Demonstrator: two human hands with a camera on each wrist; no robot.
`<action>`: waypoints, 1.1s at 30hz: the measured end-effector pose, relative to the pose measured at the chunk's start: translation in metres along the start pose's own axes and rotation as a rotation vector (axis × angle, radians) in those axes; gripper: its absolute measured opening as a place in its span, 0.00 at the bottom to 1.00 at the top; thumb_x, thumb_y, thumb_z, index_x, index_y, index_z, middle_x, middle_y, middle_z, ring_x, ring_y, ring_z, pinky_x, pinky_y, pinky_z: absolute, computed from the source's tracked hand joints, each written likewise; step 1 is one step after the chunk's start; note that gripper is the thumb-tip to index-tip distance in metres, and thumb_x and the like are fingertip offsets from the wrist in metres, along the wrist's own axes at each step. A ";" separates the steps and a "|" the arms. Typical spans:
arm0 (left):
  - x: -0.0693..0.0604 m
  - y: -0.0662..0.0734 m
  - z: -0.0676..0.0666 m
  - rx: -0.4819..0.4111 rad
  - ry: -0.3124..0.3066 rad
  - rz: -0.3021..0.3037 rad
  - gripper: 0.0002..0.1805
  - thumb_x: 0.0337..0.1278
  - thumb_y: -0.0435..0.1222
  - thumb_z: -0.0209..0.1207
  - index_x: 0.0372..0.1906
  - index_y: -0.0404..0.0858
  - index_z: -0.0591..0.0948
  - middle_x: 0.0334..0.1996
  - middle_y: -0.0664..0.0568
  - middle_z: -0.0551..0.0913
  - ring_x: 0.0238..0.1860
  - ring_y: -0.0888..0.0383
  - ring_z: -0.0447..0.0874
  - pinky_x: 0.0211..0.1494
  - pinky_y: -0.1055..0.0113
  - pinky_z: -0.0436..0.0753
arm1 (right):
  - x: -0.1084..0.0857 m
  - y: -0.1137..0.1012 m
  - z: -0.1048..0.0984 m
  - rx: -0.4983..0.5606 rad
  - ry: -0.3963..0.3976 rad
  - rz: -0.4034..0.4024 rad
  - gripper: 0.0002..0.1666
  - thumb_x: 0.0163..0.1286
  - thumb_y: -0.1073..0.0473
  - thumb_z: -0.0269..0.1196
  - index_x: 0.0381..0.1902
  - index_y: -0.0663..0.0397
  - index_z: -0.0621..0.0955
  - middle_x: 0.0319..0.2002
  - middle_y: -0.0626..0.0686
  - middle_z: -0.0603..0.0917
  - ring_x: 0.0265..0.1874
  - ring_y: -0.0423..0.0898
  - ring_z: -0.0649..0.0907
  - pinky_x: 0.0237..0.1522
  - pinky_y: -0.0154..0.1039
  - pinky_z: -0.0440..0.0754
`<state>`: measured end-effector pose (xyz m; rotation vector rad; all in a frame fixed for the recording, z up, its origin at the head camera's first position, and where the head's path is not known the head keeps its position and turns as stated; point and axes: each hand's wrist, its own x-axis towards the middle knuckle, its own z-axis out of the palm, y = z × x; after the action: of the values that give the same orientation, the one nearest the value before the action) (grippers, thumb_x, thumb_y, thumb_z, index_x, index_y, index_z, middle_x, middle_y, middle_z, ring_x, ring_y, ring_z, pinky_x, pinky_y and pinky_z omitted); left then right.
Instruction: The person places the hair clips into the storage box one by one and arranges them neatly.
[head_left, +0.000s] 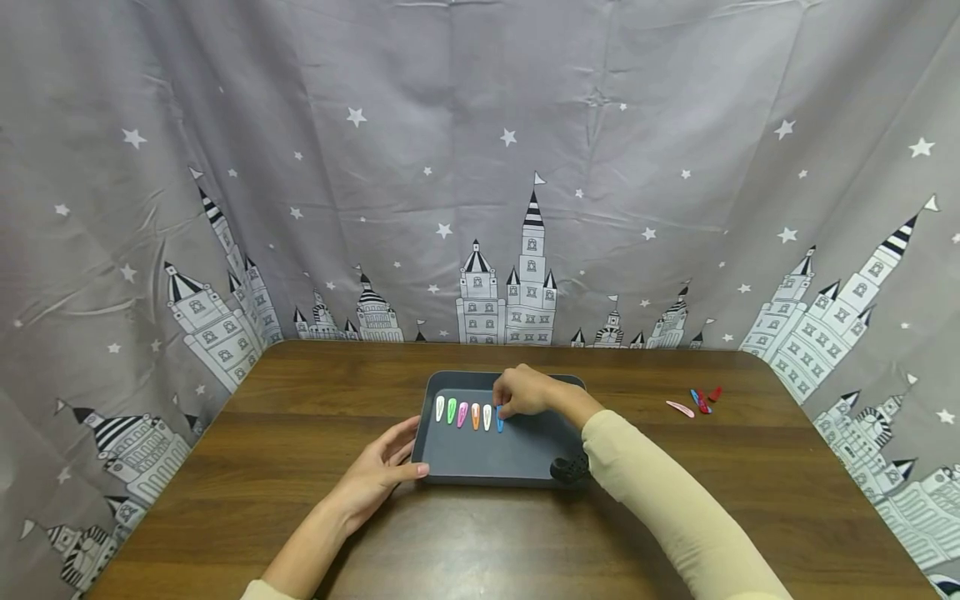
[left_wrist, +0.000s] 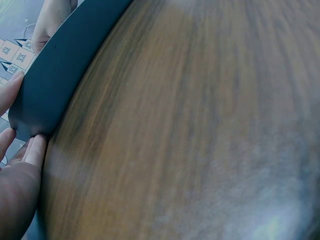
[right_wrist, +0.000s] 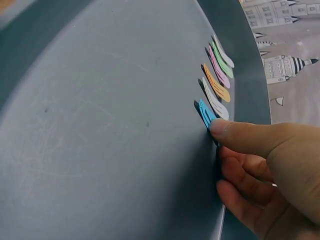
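Observation:
My right hand (head_left: 525, 390) pinches a blue snap hair clip (right_wrist: 205, 113) between thumb and fingers, low over the floor of a dark grey tray (head_left: 480, 458). To its left, a row of snap hair clips lies along the far side: white (head_left: 487, 417), orange (head_left: 476, 416), pink (head_left: 462, 414), green (head_left: 452, 410) and another white (head_left: 439, 408). They stand roughly parallel with small gaps. My left hand (head_left: 375, 471) holds the tray's near left corner, thumb on the rim and fingers against the outer wall. The right fingertips partly hide the blue clip.
On the brown wooden table (head_left: 300, 433), right of the tray, lie a pink hair clip (head_left: 680, 409) and a small cluster of red and blue clips (head_left: 702, 402). A black object (head_left: 568, 469) of unclear kind shows by the right forearm. A grey castle-print curtain (head_left: 405, 167) hangs behind.

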<state>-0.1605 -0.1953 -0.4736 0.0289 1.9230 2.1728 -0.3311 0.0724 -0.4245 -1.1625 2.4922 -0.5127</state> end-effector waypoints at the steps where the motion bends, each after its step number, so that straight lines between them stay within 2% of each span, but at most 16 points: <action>1: 0.000 0.000 0.000 0.000 -0.001 0.001 0.46 0.59 0.23 0.67 0.80 0.36 0.59 0.81 0.40 0.54 0.80 0.43 0.51 0.76 0.50 0.58 | 0.000 0.000 0.000 -0.004 0.003 -0.002 0.05 0.65 0.61 0.75 0.34 0.51 0.86 0.28 0.42 0.84 0.28 0.38 0.81 0.34 0.34 0.79; 10: 0.001 -0.001 0.000 -0.004 -0.008 -0.011 0.46 0.59 0.24 0.68 0.80 0.37 0.59 0.81 0.41 0.53 0.80 0.43 0.51 0.73 0.54 0.62 | -0.008 0.003 -0.005 0.007 0.027 -0.030 0.05 0.68 0.61 0.72 0.41 0.54 0.87 0.29 0.41 0.83 0.29 0.38 0.80 0.35 0.35 0.79; 17: 0.001 0.001 0.000 -0.002 -0.004 -0.015 0.46 0.60 0.24 0.68 0.80 0.37 0.60 0.81 0.41 0.53 0.79 0.43 0.51 0.73 0.55 0.63 | -0.024 0.009 -0.018 0.014 0.086 -0.054 0.06 0.66 0.61 0.74 0.39 0.55 0.88 0.28 0.40 0.82 0.28 0.36 0.79 0.34 0.34 0.79; 26: 0.001 0.002 0.001 -0.004 -0.006 -0.021 0.45 0.61 0.24 0.67 0.80 0.38 0.59 0.81 0.41 0.53 0.80 0.43 0.50 0.73 0.55 0.63 | -0.046 0.022 -0.034 0.022 0.116 -0.075 0.08 0.65 0.62 0.73 0.40 0.60 0.87 0.28 0.41 0.82 0.28 0.37 0.80 0.35 0.35 0.79; 33: 0.000 0.003 0.001 -0.006 -0.006 -0.019 0.45 0.61 0.24 0.67 0.80 0.38 0.59 0.81 0.41 0.53 0.80 0.43 0.51 0.72 0.56 0.65 | -0.063 0.033 -0.045 0.046 0.144 -0.048 0.06 0.66 0.62 0.73 0.39 0.56 0.86 0.28 0.41 0.83 0.29 0.38 0.80 0.35 0.37 0.79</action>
<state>-0.1611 -0.1946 -0.4709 0.0156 1.9059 2.1633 -0.3348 0.1492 -0.3902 -1.2092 2.5634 -0.6860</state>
